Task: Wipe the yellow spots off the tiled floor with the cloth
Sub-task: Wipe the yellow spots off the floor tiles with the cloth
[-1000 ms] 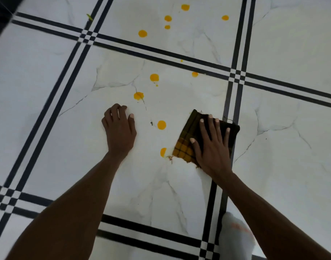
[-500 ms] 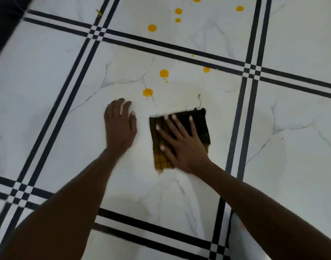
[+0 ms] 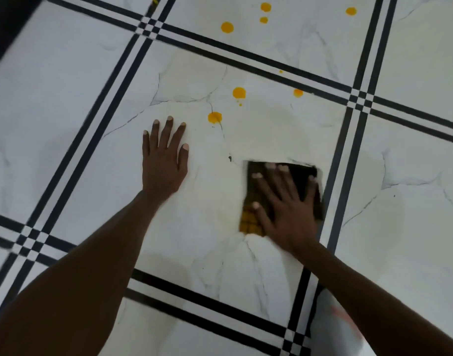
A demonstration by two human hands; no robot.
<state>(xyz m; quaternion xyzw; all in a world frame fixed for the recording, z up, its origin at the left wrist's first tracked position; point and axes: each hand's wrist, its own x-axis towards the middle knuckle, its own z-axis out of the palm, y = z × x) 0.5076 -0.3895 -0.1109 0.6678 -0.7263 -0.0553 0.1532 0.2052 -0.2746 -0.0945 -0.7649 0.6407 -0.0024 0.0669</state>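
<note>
Left hand [image 3: 163, 163] flat on the tiled floor [image 3: 66, 104], left of centre tile. Right hand [image 3: 287, 206] to its right, flat on top of the cloth [image 3: 251, 222], w/ cloth lying on the same tile, just left of the stripe line [image 3: 341, 191]. Nearest spot [image 3: 214, 117] sits just beyond left hand, to its right; two more spots [image 3: 239, 92] farther back. Spot cluster [image 3: 227, 27] on next tile behind, across the far stripe. Hands well apart.

Indoor room, likely a home, glossy white marble-look floor [image 3: 66, 98] tiles, black double border lines [image 3: 359, 98] crossing the floor
</note>
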